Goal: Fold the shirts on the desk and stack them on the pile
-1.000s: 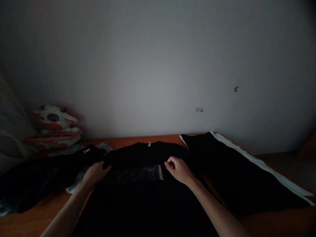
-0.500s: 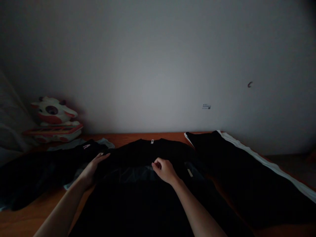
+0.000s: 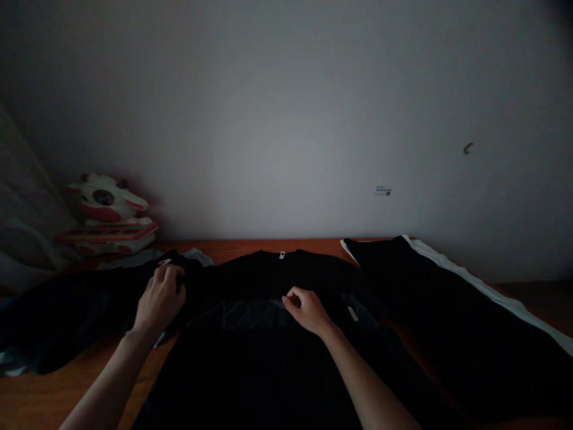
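Observation:
A black long-sleeved top (image 3: 250, 370) lies spread out in front of me, with a small white neck label at its collar and a greyish, sheer-looking band across its middle. My right hand (image 3: 307, 309) is closed in a pinch at the edge of that band, thumb and forefinger on the cloth. Over the top's left side, beside a dark garment (image 3: 89, 304), my left hand (image 3: 161, 298) has its fingers curled down. Its fingertips are hidden, so what they hold cannot be made out.
Black clothing with a white edge (image 3: 421, 298) lies to the right on the orange-brown wooden surface (image 3: 80, 394). A cow-shaped toy keyboard (image 3: 110, 215) stands at the back left, near a pale curtain (image 3: 27, 191). Behind everything rises a grey wall (image 3: 286, 119).
My left hand has gone from stretched fingers to curled ones, turning its back up. My right hand keeps its pinch. The whole view has shifted slightly.

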The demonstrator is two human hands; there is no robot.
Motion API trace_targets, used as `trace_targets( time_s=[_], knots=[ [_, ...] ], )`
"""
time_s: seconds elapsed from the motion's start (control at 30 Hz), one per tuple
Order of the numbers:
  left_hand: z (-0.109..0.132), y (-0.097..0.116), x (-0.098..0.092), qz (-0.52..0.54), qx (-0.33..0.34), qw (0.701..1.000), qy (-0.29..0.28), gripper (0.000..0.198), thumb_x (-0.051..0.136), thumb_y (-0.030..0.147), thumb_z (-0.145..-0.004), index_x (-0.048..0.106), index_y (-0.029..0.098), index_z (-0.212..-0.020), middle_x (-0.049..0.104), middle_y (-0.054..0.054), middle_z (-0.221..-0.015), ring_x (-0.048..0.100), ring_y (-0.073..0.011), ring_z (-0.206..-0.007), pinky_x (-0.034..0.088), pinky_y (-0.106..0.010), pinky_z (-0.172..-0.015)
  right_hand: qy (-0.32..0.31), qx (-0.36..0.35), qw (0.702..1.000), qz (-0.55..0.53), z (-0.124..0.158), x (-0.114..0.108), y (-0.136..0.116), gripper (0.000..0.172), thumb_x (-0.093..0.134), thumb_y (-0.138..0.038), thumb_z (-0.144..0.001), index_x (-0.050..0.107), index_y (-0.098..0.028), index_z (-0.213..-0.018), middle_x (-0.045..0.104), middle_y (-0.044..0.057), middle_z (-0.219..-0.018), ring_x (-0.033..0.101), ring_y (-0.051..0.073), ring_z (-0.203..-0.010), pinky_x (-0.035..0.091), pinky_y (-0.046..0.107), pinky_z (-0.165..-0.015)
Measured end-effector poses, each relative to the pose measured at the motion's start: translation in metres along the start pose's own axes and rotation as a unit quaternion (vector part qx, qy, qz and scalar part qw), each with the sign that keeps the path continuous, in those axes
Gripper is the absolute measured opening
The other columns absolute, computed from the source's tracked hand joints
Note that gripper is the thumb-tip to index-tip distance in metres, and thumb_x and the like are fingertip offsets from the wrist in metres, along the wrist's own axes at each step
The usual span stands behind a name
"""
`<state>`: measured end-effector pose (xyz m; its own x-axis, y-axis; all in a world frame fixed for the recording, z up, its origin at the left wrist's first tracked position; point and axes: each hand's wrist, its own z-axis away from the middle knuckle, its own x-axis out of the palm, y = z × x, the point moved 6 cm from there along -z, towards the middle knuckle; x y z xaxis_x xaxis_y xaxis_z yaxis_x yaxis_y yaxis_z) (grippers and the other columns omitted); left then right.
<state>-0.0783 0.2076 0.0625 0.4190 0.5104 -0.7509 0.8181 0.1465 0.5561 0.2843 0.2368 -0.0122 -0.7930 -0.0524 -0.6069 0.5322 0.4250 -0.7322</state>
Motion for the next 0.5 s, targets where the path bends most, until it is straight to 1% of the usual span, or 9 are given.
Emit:
trace_targets(
  time_s=[0.03,0.1,0.17,0.23,0.33,0.37,0.4,0.43,0.5],
  knots=[
    [0.0,-0.002,0.001,-0.027,0.008,0.999,-0.019,0.045,0.059,0.036,-0.074,0.051,0.019,-0.115,0.049,-0.02,-0.139,0.047,-0.0426,-0.135,0.04,-0.052,-0.111,-0.001,0.0,1.0,0.0,0.0,0.0,-0.001,0.021,0.058,-0.034,-0.092,0.065,-0.022,-0.077,0.068,0.0,-0.07,0.063,0.015,-0.064,0.043,0.024,-0.061],
    [-0.002,-0.013,0.003,-0.057,-0.031,0.997,-0.044,0.06,0.059,0.049,-0.077,0.048,0.01,-0.122,0.053,-0.026,-0.132,0.052,-0.0444,-0.13,0.047,-0.05,-0.104,-0.004,0.001,1.0,0.0,0.0,0.0,-0.001,0.02,0.058,-0.034,-0.092,0.065,-0.021,-0.077,0.069,0.0,-0.071,0.063,0.015,-0.065,0.043,0.024,-0.062],
    [-0.007,-0.026,0.0,-0.063,-0.086,0.994,-0.04,0.075,0.055,0.065,-0.079,0.048,0.003,-0.12,0.059,-0.028,-0.123,0.056,-0.0455,-0.125,0.051,-0.048,-0.098,-0.006,0.003,1.0,0.002,0.001,0.0,-0.001,0.02,0.059,-0.033,-0.092,0.065,-0.021,-0.077,0.069,0.0,-0.071,0.064,0.015,-0.065,0.044,0.024,-0.063],
    [-0.012,-0.029,-0.002,-0.096,-0.094,0.99,-0.048,0.078,0.048,0.074,-0.08,0.051,0.004,-0.114,0.064,-0.026,-0.115,0.061,-0.0465,-0.118,0.052,-0.049,-0.093,-0.004,0.003,1.0,0.006,0.0,0.001,-0.001,0.019,0.059,-0.033,-0.092,0.065,-0.021,-0.077,0.069,0.0,-0.071,0.064,0.015,-0.066,0.043,0.024,-0.063],
    [-0.013,-0.026,0.007,-0.172,-0.061,0.972,-0.148,0.075,0.047,0.081,-0.076,0.06,0.01,-0.096,0.07,-0.023,-0.099,0.066,-0.0489,-0.106,0.051,-0.053,-0.088,-0.006,0.003,1.0,0.009,0.0,0.002,0.0,0.019,0.06,-0.032,-0.092,0.064,-0.021,-0.077,0.069,0.0,-0.072,0.064,0.015,-0.066,0.043,0.024,-0.063],
    [-0.012,-0.024,0.011,-0.184,-0.05,0.965,-0.181,0.073,0.05,0.081,-0.074,0.061,0.011,-0.09,0.071,-0.023,-0.094,0.067,-0.0499,-0.102,0.05,-0.055,-0.086,-0.009,0.004,1.0,0.01,-0.001,0.002,0.001,0.019,0.059,-0.032,-0.092,0.064,-0.021,-0.078,0.069,0.0,-0.072,0.064,0.015,-0.066,0.043,0.024,-0.063],
    [-0.012,-0.022,0.013,-0.178,-0.042,0.963,-0.197,0.069,0.055,0.079,-0.072,0.062,0.011,-0.086,0.071,-0.022,-0.09,0.067,-0.0511,-0.1,0.049,-0.057,-0.086,-0.012,0.005,1.0,0.013,-0.001,0.001,0.0,0.019,0.059,-0.032,-0.093,0.064,-0.021,-0.078,0.069,0.0,-0.072,0.064,0.015,-0.066,0.043,0.024,-0.063],
    [-0.012,-0.02,0.014,-0.157,-0.039,0.967,-0.195,0.063,0.061,0.073,-0.071,0.063,0.011,-0.085,0.071,-0.022,-0.087,0.067,-0.0519,-0.1,0.048,-0.059,-0.086,-0.014,0.003,1.0,0.02,-0.001,0.0,-0.002,0.019,0.058,-0.031,-0.094,0.064,-0.021,-0.078,0.069,0.001,-0.073,0.064,0.015,-0.066,0.043,0.025,-0.063],
    [-0.016,-0.015,0.015,-0.087,-0.04,0.982,-0.161,0.048,0.07,0.055,-0.071,0.063,0.01,-0.086,0.071,-0.017,-0.082,0.066,-0.0503,-0.101,0.047,-0.058,-0.087,-0.014,-0.022,0.998,0.062,0.0,-0.003,-0.011,0.017,0.058,-0.027,-0.094,0.064,-0.021,-0.079,0.07,0.002,-0.076,0.065,0.017,-0.07,0.045,0.028,-0.068]
  ],
)
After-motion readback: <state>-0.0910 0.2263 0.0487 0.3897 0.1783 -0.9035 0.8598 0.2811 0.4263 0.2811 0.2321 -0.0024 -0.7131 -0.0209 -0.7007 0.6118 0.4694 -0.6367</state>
